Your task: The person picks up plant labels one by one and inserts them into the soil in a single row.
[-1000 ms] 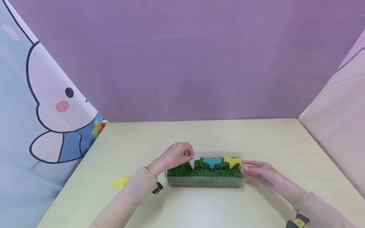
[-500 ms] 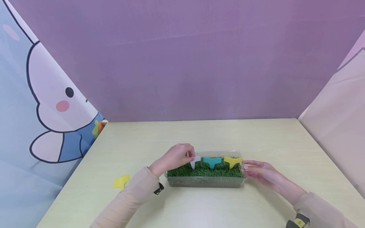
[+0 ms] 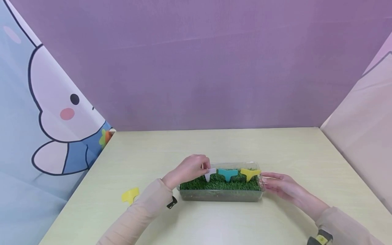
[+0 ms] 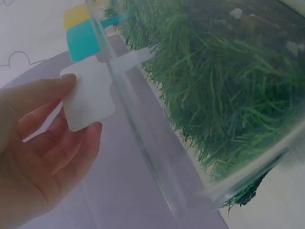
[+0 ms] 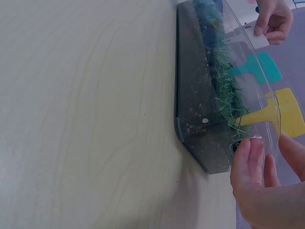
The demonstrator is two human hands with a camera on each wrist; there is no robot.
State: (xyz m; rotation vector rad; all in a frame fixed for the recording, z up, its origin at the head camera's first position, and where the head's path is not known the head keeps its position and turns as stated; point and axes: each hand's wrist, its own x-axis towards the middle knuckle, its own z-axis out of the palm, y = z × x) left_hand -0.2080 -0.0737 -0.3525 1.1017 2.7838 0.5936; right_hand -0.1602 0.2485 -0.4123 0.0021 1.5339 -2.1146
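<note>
A clear planter box (image 3: 221,195) holds dark soil and green grass (image 3: 225,185). My left hand (image 3: 191,167) pinches the broad top of a white T-shaped plant label (image 4: 88,93), its stem down among the grass at the left. A teal plant label (image 3: 228,174) stands upright in the middle, and a yellow plant label (image 3: 249,173) at the right end. My right hand (image 3: 283,186) holds the box's right end, fingers on the end wall and thumb near the rim; part of that contact is hidden. Soil shows through the wall in the right wrist view.
Another yellow plant label (image 3: 130,195) lies on the pale wooden table (image 3: 220,224) at the left, partly covered by the left sleeve (image 3: 144,207). A purple backdrop (image 3: 214,68) rises behind the table, with printed cloth (image 3: 61,102) at the left side.
My left hand has shifted slightly right and down with the white label, which stands a little more to the right. The right hand and box stay still.
</note>
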